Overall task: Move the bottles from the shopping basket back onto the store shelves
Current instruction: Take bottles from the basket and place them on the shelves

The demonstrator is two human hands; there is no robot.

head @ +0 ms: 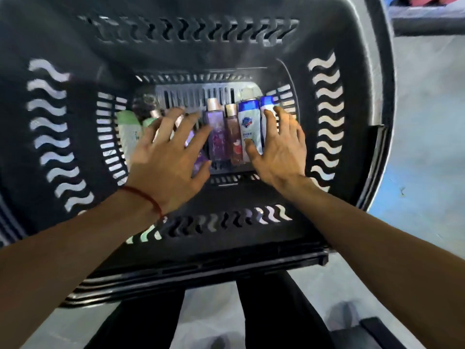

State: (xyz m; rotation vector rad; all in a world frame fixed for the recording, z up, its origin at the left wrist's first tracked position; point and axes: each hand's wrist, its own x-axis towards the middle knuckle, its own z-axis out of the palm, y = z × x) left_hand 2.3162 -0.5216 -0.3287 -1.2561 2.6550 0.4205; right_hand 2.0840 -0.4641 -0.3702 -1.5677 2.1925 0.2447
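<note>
I look down into a deep black shopping basket (75, 59) with several bottles lying on its floor. A purple bottle (216, 127) and a brown-red bottle (232, 137) lie in the middle. To their right lie a white bottle with a blue cap (247, 119) and a second one (267, 102). Green-and-white bottles (130, 129) lie at the left. My left hand (168, 157) hovers with fingers spread over the left bottles, partly hiding another purple bottle. My right hand (279, 147) hangs over the white bottles, fingers spread, holding nothing.
The basket's slotted walls rise on all sides around both hands. Its black handle (201, 270) lies along the near rim. Pale blue floor (427, 147) shows at the right, and a dark shelf edge (427, 23) crosses the top right corner.
</note>
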